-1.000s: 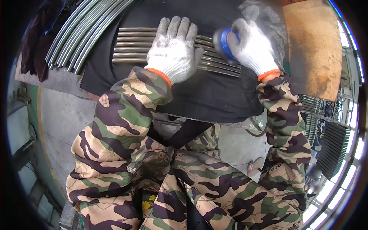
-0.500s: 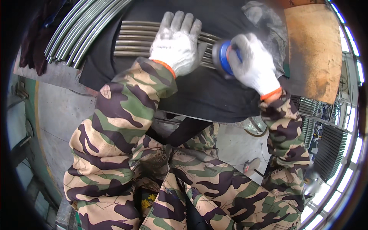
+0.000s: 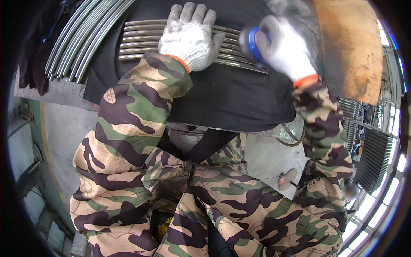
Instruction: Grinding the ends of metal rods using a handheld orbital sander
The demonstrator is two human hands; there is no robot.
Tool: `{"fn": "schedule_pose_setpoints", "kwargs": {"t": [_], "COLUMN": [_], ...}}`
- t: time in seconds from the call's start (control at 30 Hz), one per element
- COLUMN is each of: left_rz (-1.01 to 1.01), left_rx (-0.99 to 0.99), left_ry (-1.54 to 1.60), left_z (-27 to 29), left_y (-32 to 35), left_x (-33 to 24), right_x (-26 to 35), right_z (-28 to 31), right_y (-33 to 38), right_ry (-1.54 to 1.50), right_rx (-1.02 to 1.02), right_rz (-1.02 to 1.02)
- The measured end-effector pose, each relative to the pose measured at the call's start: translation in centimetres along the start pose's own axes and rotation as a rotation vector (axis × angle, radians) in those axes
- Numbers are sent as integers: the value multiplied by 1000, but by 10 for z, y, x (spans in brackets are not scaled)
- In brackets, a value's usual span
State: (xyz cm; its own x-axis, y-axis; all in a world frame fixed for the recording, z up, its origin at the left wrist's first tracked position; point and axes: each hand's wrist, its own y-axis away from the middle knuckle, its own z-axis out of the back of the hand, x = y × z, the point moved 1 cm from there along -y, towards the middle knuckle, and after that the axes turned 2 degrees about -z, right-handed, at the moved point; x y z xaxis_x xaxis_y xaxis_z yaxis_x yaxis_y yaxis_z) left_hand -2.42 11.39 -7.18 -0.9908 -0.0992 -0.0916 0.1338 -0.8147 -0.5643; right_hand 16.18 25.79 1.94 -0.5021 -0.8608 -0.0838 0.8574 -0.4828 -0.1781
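A row of several shiny metal rods (image 3: 139, 44) lies side by side on a black cloth (image 3: 231, 98) that covers the work table. My left hand (image 3: 188, 38), in a white glove with grey fingers, rests flat across the rods with its fingers stretched out. Toward the rods' right end, my gloved right hand (image 3: 286, 47) grips a round thing with a blue band (image 3: 255, 45) and a greyish face turned to the left. Motion blurs it, and its exact kind does not show. It is at the rods, covering part of their right ends.
Several longer metal rods (image 3: 81, 38) lie at the far left, beside dark crumpled fabric (image 3: 36, 64). A brown stained board (image 3: 351, 51) and crumpled clear plastic (image 3: 302, 23) are at the right. Beyond them stand stacked metal parts (image 3: 372, 165). A disc-shaped object (image 3: 287, 179) is below the table.
The whole view has shifted slightly, and the rods and left hand appear a little higher and farther left. The right hand with the blue-banded thing has moved toward the rods' right ends.
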Motion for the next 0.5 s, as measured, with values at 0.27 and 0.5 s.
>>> {"fn": "schedule_pose_setpoints", "kwargs": {"t": [0.27, 0.5], "left_rz": [-39, 10], "left_rx": [-14, 173], "left_ry": [-33, 196], "left_z": [-2, 7], "left_y": [-2, -9], "left_x": [10, 9], "right_x": [-12, -3], "right_z": [-1, -4], "right_y": [-8, -10], "right_ry": [25, -30], "right_rx": [41, 28], "right_rz": [-28, 11]}}
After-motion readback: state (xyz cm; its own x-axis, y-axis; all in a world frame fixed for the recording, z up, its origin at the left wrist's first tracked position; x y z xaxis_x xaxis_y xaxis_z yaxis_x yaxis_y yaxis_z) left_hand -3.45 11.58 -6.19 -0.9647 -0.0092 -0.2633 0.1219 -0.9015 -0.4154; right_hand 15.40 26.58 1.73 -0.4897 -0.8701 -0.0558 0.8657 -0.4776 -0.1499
